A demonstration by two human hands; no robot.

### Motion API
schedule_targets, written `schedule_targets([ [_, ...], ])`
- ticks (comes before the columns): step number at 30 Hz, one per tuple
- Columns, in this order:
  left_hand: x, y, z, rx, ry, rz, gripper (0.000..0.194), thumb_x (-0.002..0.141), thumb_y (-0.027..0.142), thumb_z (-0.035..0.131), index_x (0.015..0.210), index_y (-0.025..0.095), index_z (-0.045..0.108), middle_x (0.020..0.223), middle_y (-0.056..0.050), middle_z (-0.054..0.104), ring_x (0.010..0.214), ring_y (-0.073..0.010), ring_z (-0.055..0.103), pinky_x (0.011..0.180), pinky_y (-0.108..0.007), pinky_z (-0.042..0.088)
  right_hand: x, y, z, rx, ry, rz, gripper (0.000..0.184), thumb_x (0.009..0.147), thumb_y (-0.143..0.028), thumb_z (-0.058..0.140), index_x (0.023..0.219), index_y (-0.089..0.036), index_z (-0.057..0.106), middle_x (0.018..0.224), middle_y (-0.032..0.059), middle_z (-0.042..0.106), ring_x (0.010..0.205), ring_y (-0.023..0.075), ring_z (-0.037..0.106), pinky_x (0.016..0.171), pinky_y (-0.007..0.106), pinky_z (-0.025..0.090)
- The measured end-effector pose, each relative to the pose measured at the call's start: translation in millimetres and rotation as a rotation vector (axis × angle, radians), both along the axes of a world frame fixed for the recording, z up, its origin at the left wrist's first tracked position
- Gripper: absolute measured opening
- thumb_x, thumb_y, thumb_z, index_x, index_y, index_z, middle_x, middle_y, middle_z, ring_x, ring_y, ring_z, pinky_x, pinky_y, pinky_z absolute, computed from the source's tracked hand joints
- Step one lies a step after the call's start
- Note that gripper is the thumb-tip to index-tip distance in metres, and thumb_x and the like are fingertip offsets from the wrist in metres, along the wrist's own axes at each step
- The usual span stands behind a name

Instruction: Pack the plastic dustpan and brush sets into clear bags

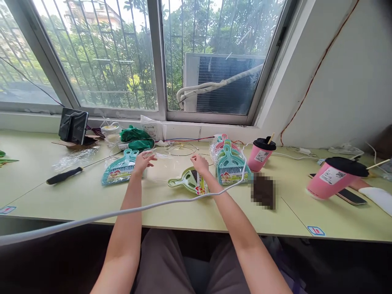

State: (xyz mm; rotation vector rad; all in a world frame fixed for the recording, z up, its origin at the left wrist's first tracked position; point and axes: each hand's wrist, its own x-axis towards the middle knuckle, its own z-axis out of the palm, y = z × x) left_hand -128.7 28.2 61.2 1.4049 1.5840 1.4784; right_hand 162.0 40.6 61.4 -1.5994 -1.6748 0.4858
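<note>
My left hand is raised beside a wrapped turquoise dustpan-and-brush set, its fingers loosely curled and apart. My right hand is closed in a pinch above a light green dustpan-and-brush set. Whatever is between those fingertips is too small to make out. The green set lies with its handle pointing left and a printed card on its right side, part of it hidden by my right forearm. Clear plastic film spreads across the table between my hands.
More wrapped dustpan sets are stacked at the right. A pink cup and a larger pink cup stand farther right, near another person's arm. A white cable crosses before my forearms. A black-handled tool lies left.
</note>
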Motion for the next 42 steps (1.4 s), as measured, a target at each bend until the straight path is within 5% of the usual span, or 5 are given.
schedule_targets([
  [6, 18.0, 0.0, 0.5, 0.221, 0.380, 0.501, 0.078, 0.067, 0.049, 0.081, 0.129, 0.012, 0.052, 0.138, -0.029, 0.053, 0.134, -0.0424, 0.045, 0.102, -0.056, 0.041, 52.8, -36.4, 1.6, -0.138, -0.548, 0.074, 0.036, 0.086, -0.048, 0.065, 0.081, -0.014, 0.075, 0.089, 0.0176, 0.074, 0.095, 0.0289, 0.067, 0.083, 0.034, 0.048],
  [16, 106.7, -15.5, -7.0, -0.005, 0.783, -0.720, 0.048, 0.064, 0.058, 0.076, 0.102, 0.028, 0.076, 0.093, -0.005, 0.074, 0.084, -0.0235, 0.067, 0.073, -0.029, 0.050, 52.7, -67.2, -6.7, -0.142, -0.661, 0.116, 0.045, 0.089, -0.026, 0.064, 0.133, -0.023, 0.059, 0.130, 0.0153, 0.063, 0.124, 0.0319, 0.053, 0.099, 0.043, 0.040],
  [30, 110.3, -22.5, -9.2, -0.046, 0.581, -0.852, 0.075, 0.060, 0.048, 0.083, 0.127, 0.023, 0.061, 0.122, -0.011, 0.065, 0.113, -0.0278, 0.060, 0.090, -0.036, 0.048, 53.8, -90.8, -26.1, 0.063, -0.478, 0.077, 0.058, 0.090, -0.023, 0.059, 0.145, -0.013, 0.043, 0.141, 0.0193, 0.052, 0.131, 0.0315, 0.049, 0.105, 0.043, 0.041],
  [36, 114.9, -26.5, -7.1, -0.109, 0.686, -0.811, 0.068, 0.063, 0.051, 0.080, 0.123, 0.023, 0.066, 0.108, -0.008, 0.071, 0.101, -0.0264, 0.064, 0.085, -0.032, 0.047, 68.9, -167.2, -41.6, 0.345, -0.611, 0.265, 0.044, 0.097, -0.043, 0.049, 0.134, -0.021, 0.057, 0.149, 0.0128, 0.048, 0.142, 0.0348, 0.037, 0.117, 0.063, 0.020],
  [42, 115.8, -26.5, -6.0, -0.057, 0.610, -0.784, 0.041, 0.069, 0.037, 0.072, 0.107, 0.022, 0.069, 0.080, -0.002, 0.070, 0.077, -0.0189, 0.064, 0.070, -0.028, 0.047, 83.8, -229.4, -59.8, 0.508, -0.696, 0.303, 0.032, 0.098, -0.018, 0.047, 0.125, -0.024, 0.064, 0.114, 0.0054, 0.073, 0.113, 0.0224, 0.063, 0.120, 0.053, 0.021],
])
